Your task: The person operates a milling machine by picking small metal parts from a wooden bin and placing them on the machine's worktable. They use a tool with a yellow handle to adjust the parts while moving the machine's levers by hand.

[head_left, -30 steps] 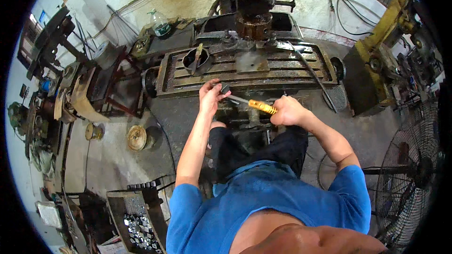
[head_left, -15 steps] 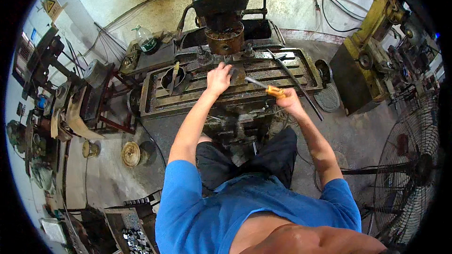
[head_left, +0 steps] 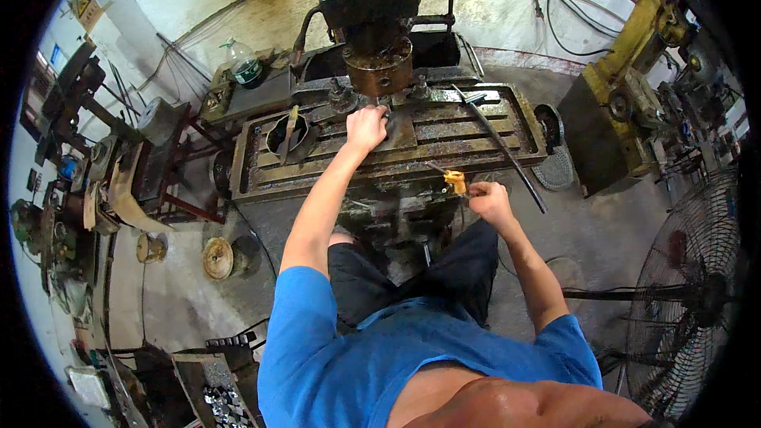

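My left hand (head_left: 366, 128) reaches onto the slotted table (head_left: 476, 160) of a milling machine, just below its round brown spindle head (head_left: 379, 67). Its fingers are closed around something small that I cannot make out. In front of the table's near edge is a tool with an orange-yellow handle (head_left: 455, 182) and a thin dark shaft. Beside that handle, to its right, my right hand (head_left: 491, 203) is curled closed. Whether its fingers grip the end of the tool or a machine part there is unclear.
A long dark bar (head_left: 507, 150) slants over the table's right side and past its edge. A dark open container (head_left: 289, 139) with a flat strip sits on the left. A large caged fan (head_left: 686, 285) stands right, and a yellow machine (head_left: 606, 111) beyond.
My right hand has moved down and toward me. The yellow-handled tool has come lower and nearer, its shaft away from my left hand. My left hand stays almost in place.
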Demonstrator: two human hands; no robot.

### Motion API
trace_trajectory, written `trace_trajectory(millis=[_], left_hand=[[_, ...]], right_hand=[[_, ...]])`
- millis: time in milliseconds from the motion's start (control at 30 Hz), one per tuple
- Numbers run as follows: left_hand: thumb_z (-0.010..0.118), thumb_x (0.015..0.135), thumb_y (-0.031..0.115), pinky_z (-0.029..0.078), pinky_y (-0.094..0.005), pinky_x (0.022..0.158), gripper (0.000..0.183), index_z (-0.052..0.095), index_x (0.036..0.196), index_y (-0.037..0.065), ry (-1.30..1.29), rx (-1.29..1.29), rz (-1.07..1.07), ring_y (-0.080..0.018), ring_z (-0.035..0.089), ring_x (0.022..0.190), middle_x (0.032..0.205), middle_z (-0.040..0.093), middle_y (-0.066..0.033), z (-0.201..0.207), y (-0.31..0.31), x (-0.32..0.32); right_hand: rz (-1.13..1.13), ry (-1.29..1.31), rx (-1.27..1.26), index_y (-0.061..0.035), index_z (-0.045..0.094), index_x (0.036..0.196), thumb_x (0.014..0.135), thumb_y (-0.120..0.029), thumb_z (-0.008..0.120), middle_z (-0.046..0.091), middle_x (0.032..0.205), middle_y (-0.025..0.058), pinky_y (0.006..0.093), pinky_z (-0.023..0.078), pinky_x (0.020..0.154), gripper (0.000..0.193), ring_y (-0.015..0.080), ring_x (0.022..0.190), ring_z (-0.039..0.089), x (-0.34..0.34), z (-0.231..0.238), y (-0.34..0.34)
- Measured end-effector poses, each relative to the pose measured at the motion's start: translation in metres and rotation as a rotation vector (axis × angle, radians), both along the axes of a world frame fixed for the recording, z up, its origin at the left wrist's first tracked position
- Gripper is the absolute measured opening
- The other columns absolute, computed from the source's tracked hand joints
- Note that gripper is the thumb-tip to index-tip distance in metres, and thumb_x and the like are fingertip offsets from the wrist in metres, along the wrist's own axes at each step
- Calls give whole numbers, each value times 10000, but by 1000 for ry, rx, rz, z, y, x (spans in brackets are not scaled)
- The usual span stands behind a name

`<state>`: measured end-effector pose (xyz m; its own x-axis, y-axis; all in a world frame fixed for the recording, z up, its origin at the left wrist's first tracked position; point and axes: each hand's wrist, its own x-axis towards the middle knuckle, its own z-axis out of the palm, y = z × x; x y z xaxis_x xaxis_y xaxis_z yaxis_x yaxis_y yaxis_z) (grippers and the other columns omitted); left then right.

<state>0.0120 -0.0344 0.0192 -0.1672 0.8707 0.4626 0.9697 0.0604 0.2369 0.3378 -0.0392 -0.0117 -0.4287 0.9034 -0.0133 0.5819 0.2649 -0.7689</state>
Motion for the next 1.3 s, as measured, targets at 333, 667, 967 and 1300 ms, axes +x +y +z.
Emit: trace_trajectory(millis=[333,667,967,1300], left_hand=[[633,721,229,486,-437,642,212,612,885,95,-191,-15,267,-331,612,736,797,627,-141,-3,10,5],[702,667,315,488,-407,708,341,641,934,111,-362,-118,282,-305,612,814,833,640,-148,-3,23,-14],[708,662,364,489,-401,695,368,648,823,39,-310,-140,352,-313,613,789,806,639,-158,-10,25,-17],[724,645,373,481,-409,626,379,639,703,8,-352,-44,313,-324,615,710,699,621,-182,-16,32,-14]], right_hand=[[149,108,412,39,611,888,543,-49,537,645,880,101,283,441,806,363,169,893,589,35,160,30],[213,1086,783,18,478,1156,798,-317,465,467,1191,192,465,222,1055,490,322,1186,391,18,412,78],[421,1179,840,17,516,849,687,-332,556,463,773,106,638,230,983,387,311,882,503,42,294,70],[346,1232,872,22,490,796,646,-134,456,460,740,116,636,244,970,220,325,867,506,40,273,64]])
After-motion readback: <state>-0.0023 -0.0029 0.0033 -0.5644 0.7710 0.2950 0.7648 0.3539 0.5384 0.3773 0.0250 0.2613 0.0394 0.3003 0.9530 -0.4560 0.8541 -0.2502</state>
